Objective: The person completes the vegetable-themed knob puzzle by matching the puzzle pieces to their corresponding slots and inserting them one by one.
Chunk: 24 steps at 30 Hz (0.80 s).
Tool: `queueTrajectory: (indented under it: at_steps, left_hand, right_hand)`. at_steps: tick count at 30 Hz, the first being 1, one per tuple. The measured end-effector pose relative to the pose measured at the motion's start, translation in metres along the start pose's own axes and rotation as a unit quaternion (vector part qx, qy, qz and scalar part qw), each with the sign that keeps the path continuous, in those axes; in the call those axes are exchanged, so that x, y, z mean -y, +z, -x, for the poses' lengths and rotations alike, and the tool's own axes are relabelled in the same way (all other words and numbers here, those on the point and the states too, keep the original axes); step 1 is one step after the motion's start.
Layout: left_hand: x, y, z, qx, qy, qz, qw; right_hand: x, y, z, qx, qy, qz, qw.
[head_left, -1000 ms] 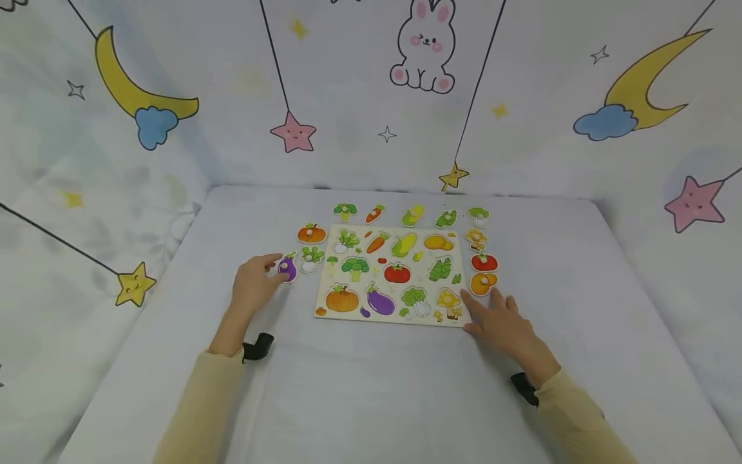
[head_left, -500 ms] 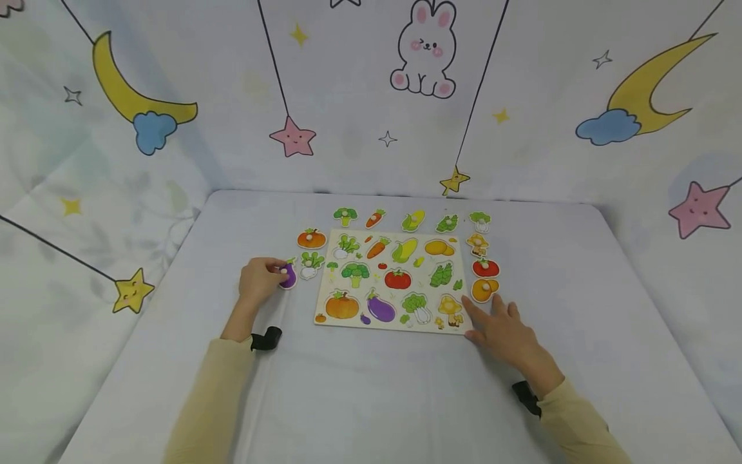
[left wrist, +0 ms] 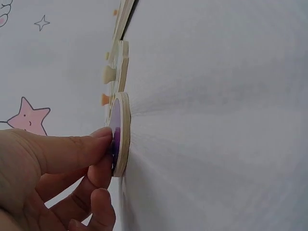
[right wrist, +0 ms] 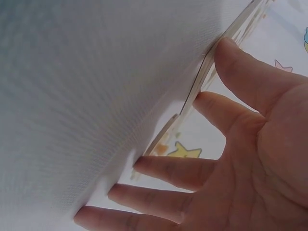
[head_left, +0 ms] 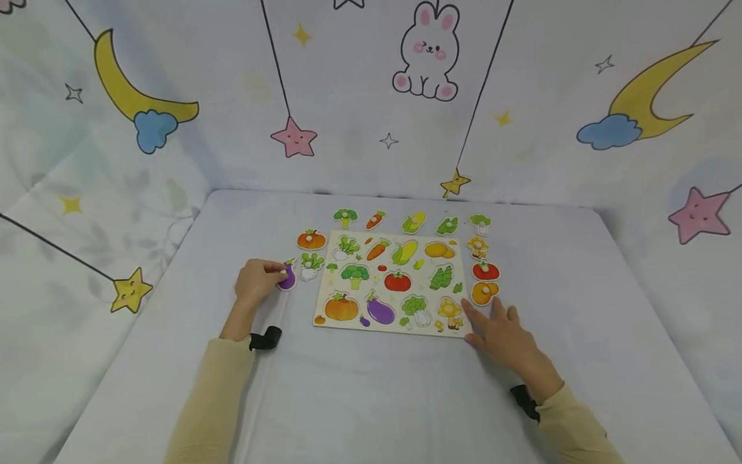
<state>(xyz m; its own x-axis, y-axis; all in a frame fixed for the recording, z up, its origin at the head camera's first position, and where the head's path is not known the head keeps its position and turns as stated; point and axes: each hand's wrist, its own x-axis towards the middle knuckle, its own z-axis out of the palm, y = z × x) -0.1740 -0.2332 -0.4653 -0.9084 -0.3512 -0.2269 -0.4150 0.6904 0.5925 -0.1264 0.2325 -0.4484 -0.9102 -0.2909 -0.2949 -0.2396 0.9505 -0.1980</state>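
In the head view my left hand (head_left: 257, 281) pinches the purple eggplant puzzle piece (head_left: 289, 280) by its small knob, left of the wooden puzzle board (head_left: 420, 285). The left wrist view shows thumb and fingertips at the knob, with the eggplant piece (left wrist: 125, 137) standing close over the white cloth. My right hand (head_left: 505, 338) lies with spread, fairly straight fingers at the board's lower right corner. Seen from the right wrist, thumb (right wrist: 233, 62) and index finger touch the board's edge, and the other fingertips reach down to the cloth. Pictures of vegetables cover the board.
Left of the board lie the radish piece (head_left: 309, 267) and pumpkin piece (head_left: 307, 241). Along its far side are broccoli (head_left: 345, 222), carrot (head_left: 372, 223), corn (head_left: 410, 226) and green pieces. Mushroom (head_left: 478, 245), tomato (head_left: 489, 273) and round orange (head_left: 480, 296) pieces line the right.
My left hand's fingers have closed from beside the eggplant piece onto its knob. The right hand stays at the board's corner, and the head view has shifted slightly.
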Motion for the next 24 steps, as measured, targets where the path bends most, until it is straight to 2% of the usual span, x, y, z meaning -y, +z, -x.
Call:
queueTrajectory:
  at_steps: [3, 6, 9, 13, 16, 19, 24]
  left_hand:
    - [-0.003, -0.002, 0.007, -0.014, -0.001, -0.009, 0.9999]
    - [-0.014, -0.001, 0.020, -0.027, 0.008, -0.010, 0.9995]
    - [-0.032, 0.006, 0.038, -0.036, 0.041, -0.006, 0.9985]
    - [-0.060, 0.029, 0.065, -0.027, 0.111, 0.000, 0.9934]
    - [-0.078, 0.051, 0.080, -0.008, 0.152, 0.005, 0.9883]
    - [-0.090, 0.071, 0.088, 0.000, 0.168, 0.003, 0.9857]
    - [-0.100, 0.094, 0.094, 0.001, 0.171, -0.006, 0.9853]
  right_hand:
    - [0.001, 0.001, 0.000, 0.000, -0.002, 0.000, 1.0000]
    - [0.002, 0.001, 0.000, 0.001, -0.002, 0.001, 1.0000]
    - [0.002, 0.001, 0.001, 0.002, 0.004, 0.000, 1.0000]
    - [0.001, 0.000, 0.001, 0.002, 0.006, 0.003, 1.0000]
    - [0.001, -0.001, 0.002, -0.002, 0.003, 0.006, 1.0000]
    - [0.001, -0.001, 0.001, -0.003, 0.000, 0.008, 1.0000]
    - [0.002, -0.001, 0.001, 0.002, 0.001, 0.005, 1.0000]
